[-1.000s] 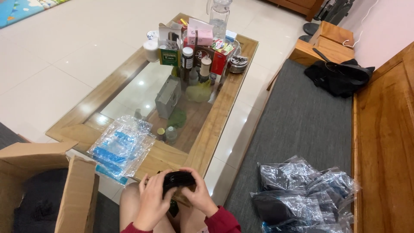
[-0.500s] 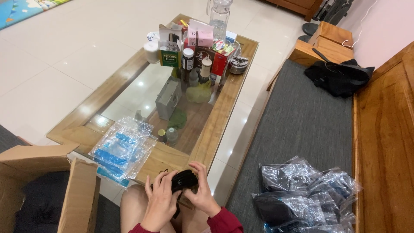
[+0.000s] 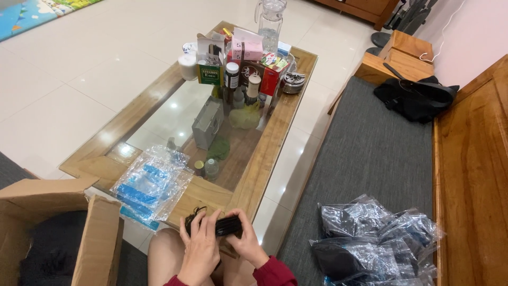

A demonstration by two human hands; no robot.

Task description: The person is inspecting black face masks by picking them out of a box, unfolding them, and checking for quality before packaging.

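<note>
While both hands work low at six o'clock, above the bare knees, they share one small black bundle (image 3: 222,226). It looks like folded soft fabric or a strap. The left hand (image 3: 201,249) curls its fingers over the near end, and the right hand (image 3: 247,244) pinches the far end between thumb and fingers. I judge the bundle light, limp and easy to crumple, so holding it at both ends keeps it from unfolding; nothing about it seems fragile or slippery.

At eight o'clock stands an open cardboard box (image 3: 58,233) with dark stuff inside. At four o'clock, clear bags of dark items (image 3: 370,243) lie on the grey cushion (image 3: 370,153). Just beyond the hands, at eleven o'clock, empty clear wrappers (image 3: 151,185) rest on the glass table (image 3: 264,148). Bottles and boxes (image 3: 238,69) crowd its far end at twelve o'clock.
</note>
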